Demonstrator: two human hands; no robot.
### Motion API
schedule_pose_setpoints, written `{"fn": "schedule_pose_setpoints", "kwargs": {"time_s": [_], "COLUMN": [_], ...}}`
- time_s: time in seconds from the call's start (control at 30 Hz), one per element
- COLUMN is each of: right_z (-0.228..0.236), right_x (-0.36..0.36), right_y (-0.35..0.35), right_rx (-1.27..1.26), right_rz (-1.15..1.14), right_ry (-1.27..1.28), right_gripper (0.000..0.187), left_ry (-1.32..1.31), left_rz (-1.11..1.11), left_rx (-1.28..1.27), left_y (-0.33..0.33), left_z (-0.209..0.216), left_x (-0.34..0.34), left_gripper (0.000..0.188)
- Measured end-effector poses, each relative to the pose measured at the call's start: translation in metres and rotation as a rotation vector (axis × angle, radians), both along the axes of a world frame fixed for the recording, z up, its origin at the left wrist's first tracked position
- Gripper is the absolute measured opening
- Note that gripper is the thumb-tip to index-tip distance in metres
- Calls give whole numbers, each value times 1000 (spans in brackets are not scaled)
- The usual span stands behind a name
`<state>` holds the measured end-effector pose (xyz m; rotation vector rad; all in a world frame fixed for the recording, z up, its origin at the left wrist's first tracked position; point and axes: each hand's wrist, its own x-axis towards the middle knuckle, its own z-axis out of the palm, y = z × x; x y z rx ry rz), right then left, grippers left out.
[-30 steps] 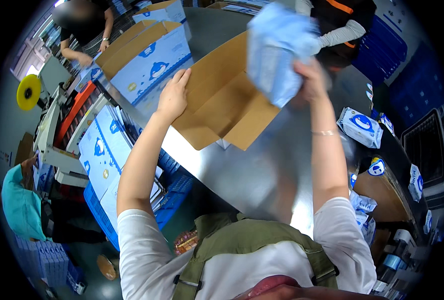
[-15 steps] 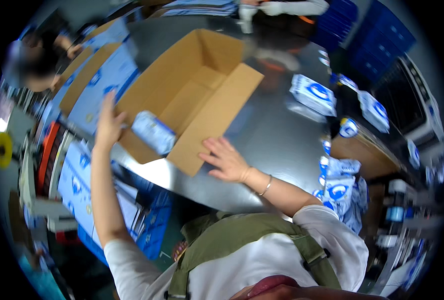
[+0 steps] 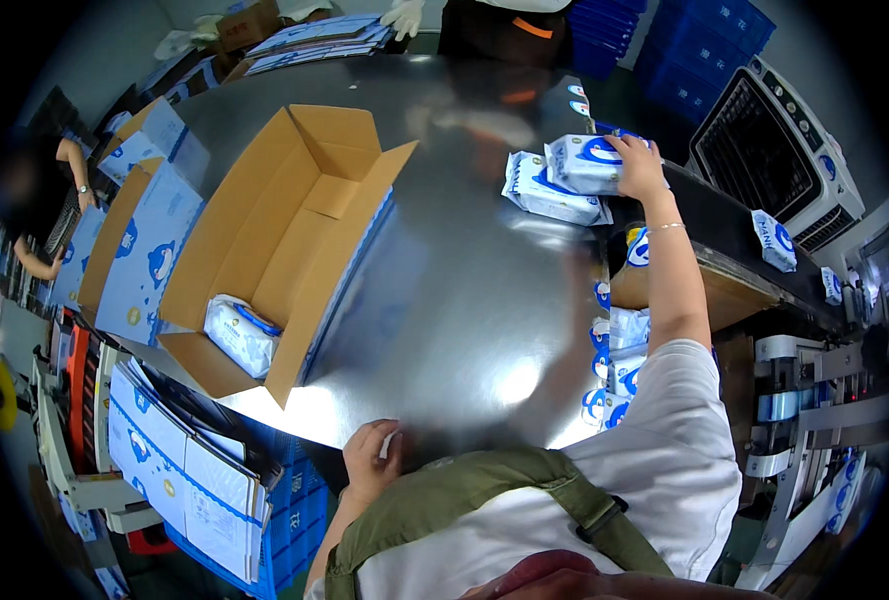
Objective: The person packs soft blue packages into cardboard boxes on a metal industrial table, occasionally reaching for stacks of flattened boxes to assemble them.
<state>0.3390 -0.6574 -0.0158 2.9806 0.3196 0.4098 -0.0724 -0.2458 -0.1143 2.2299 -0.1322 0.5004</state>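
My right hand (image 3: 636, 165) grips a white and blue wipes pack (image 3: 586, 163), fingers over its right end. That pack overlaps another wipes pack (image 3: 554, 193) lying on the steel table at its right edge. My left hand (image 3: 372, 462) is at the table's near edge, fingers loosely curled, thumb apart, with nothing visible in it. Left of centre stands an open cardboard box (image 3: 284, 225), brown inside, its flaps spread outward. One wipes pack (image 3: 241, 335) rests in the near end of this box.
Beyond the right edge, a dark conveyor (image 3: 719, 205) carries another wipes pack (image 3: 772, 240). More packs (image 3: 626, 350) sit below the edge. Blue-white cartons (image 3: 149, 255) stand at left, above flattened cartons (image 3: 189, 465) in a blue crate (image 3: 299, 510). A co-worker's arm (image 3: 72, 160) shows far left.
My right hand has left the box flap and reached to the far right, taking hold of a wipes pack. My left hand has drawn back from the box to the near edge.
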Motion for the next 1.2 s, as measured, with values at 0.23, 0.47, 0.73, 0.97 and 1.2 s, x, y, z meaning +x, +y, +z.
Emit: {"fn": "schedule_pose_setpoints", "kwargs": {"time_s": [0.23, 0.47, 0.73, 0.97, 1.2], "right_z": [-26, -17, -25, -40, -100], "right_x": [23, -174, -301, -137, -171], "right_y": [56, 136, 189, 211, 198], "right_rx": [375, 293, 339, 450, 1019], "right_rz": [122, 456, 629, 541, 622], "right_ry": [10, 148, 277, 841, 1424], "right_gripper": [82, 74, 101, 91, 59], "left_ry": [314, 873, 1025, 139, 349], "left_rz": [-73, -64, -283, 81, -306], "left_rx": [-59, -1137, -1701, 41, 755], "left_y": [-1, -21, -8, -19, -14], "left_z": [-8, -47, -9, 36, 69], "left_x": [14, 10, -5, 64, 60], "left_gripper": [26, 43, 52, 92, 107]}}
